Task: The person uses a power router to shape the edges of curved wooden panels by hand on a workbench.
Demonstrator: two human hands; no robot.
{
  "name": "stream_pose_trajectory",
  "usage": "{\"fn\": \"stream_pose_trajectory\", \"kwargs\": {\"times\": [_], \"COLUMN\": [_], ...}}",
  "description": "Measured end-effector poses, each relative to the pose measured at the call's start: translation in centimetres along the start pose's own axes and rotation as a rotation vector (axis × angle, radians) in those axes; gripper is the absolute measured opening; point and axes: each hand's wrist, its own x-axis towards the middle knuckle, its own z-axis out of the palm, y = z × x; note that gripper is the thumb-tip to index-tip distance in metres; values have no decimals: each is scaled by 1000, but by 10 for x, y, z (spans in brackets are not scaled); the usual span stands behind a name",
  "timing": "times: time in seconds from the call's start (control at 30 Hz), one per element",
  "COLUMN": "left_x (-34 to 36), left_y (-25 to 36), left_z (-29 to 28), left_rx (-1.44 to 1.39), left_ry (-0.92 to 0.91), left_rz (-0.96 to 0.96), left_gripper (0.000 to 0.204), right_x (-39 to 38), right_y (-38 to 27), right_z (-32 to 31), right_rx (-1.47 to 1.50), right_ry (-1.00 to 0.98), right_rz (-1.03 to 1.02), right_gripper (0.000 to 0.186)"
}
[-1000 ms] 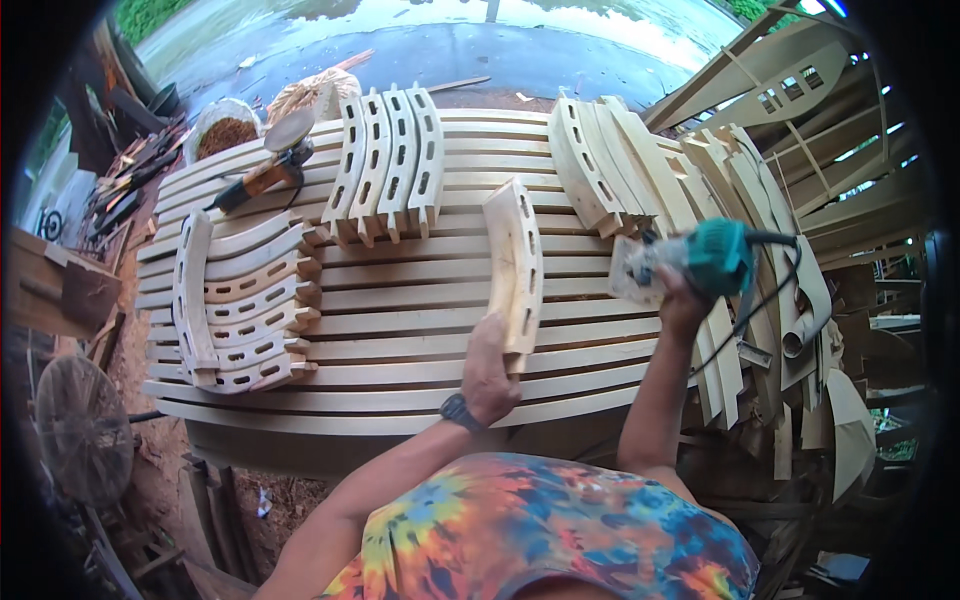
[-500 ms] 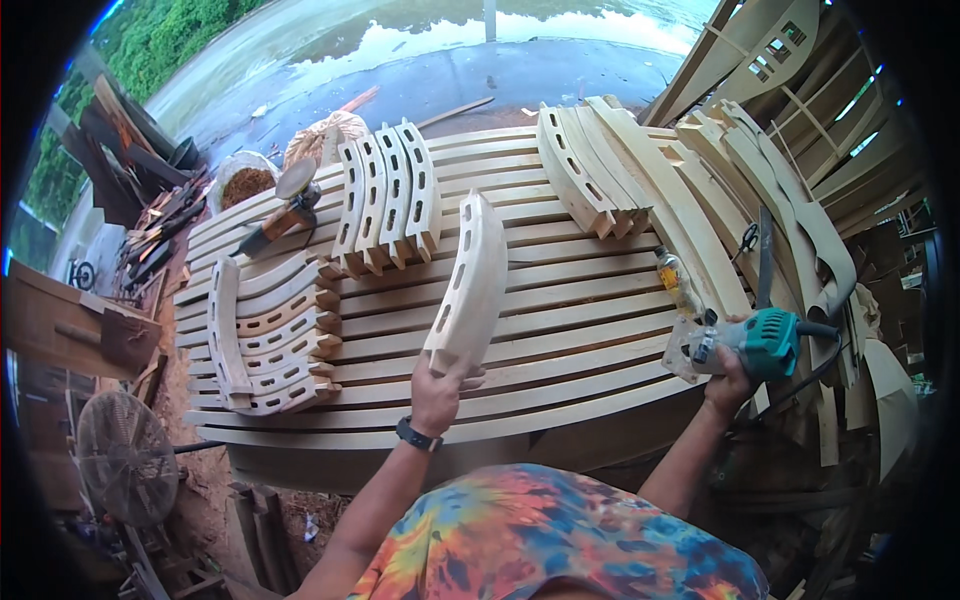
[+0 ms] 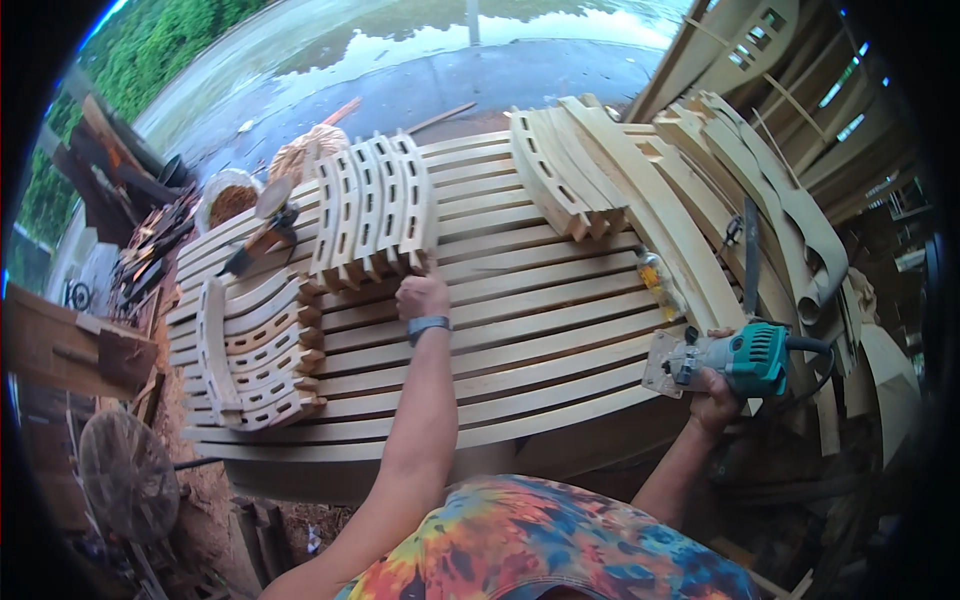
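Note:
My left hand [image 3: 423, 297] is closed at the near end of a curved slotted wooden piece [image 3: 412, 190], the rightmost in a row of several alike standing side by side. Its fingertips are partly hidden against the wood. A teal and silver trim router [image 3: 752, 358] with a clear base plate is gripped in my right hand [image 3: 716, 400], held over the right front edge of the slatted wooden table [image 3: 500, 375]. The router lies on its side, its cord running off to the right.
More slotted curved pieces [image 3: 265, 365] lie at the table's left, one across the others. Behind them rests an angle grinder [image 3: 262, 238]. Plain curved pieces [image 3: 570, 180], a bottle [image 3: 657, 283] and long boards [image 3: 670, 220] occupy the right. A fan [image 3: 128, 470] stands at the left.
My left hand has carried the slotted piece away from me and leftward, setting it against the row's right side. The router stays in my right hand, barely moved.

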Motion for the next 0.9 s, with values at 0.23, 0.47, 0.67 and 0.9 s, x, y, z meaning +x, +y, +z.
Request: {"fn": "stream_pose_trajectory", "kwargs": {"times": [0.23,0.47,0.67,0.9], "left_x": [-50,-51,-47,-69], "left_y": [83,177,146,-1], "left_z": [52,121,88,6], "left_rx": [-136,-843,-1042,-941], "left_ry": [-703,-1182,-1188,-1242], "left_rz": [508,-260,-350,-145], "left_gripper": [68,87,75,68], "right_x": [-3,-11,-26,-44], "right_y": [-3,-20,-29,-40], "right_z": [-15,-29,-38,-21], "right_rx": [-106,-153,-113,-143], "right_ry": [59,126,154,195], "right_rz": [20,-25,2,-26], "right_gripper": [84,88,89,91]}}
